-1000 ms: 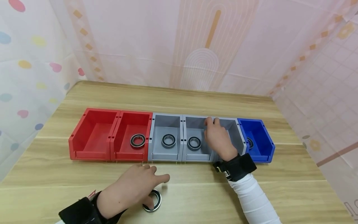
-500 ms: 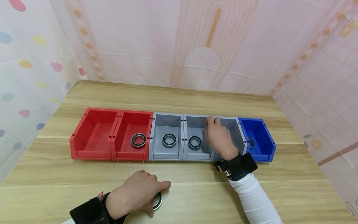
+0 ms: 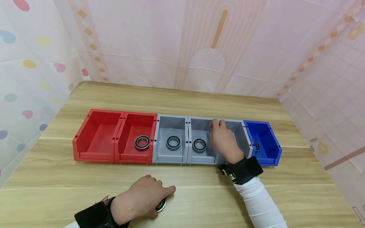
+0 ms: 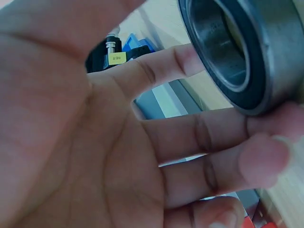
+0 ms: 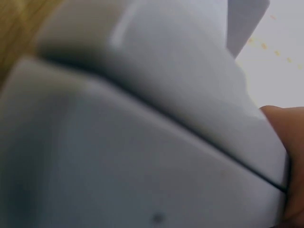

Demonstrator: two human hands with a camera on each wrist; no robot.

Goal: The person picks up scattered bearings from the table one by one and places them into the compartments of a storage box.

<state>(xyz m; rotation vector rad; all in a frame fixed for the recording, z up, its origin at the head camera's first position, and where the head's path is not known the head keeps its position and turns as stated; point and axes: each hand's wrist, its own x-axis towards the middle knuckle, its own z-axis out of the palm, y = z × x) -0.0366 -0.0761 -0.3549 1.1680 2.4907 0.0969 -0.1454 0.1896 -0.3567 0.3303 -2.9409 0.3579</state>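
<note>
My left hand (image 3: 141, 198) reaches over a ball bearing (image 3: 161, 205) on the table, its index finger stretched to the right and its thumb on the near side. In the left wrist view the bearing (image 4: 228, 52) is a steel ring with a black seal, and fingers (image 4: 223, 135) curl against its rim. The thumb tip is out of that view. My right hand (image 3: 224, 139) lies over the wall between two grey bins. In the right wrist view it meets the ends of the adjoining bin walls (image 5: 190, 104). Its fingertips and anything under them are hidden.
Across the table (image 3: 94, 180) runs a row of red bins (image 3: 94, 156), grey bins (image 3: 171, 160) and a blue bin (image 3: 268, 145). Single bearings lie in the right red bin, two grey bins and the blue bin. Curtains (image 3: 142, 47) enclose the table.
My left hand has shifted right and down over the bearing, hiding more of it, and the thumb has moved from the ring's hole to its near side. The right hand stays in place.
</note>
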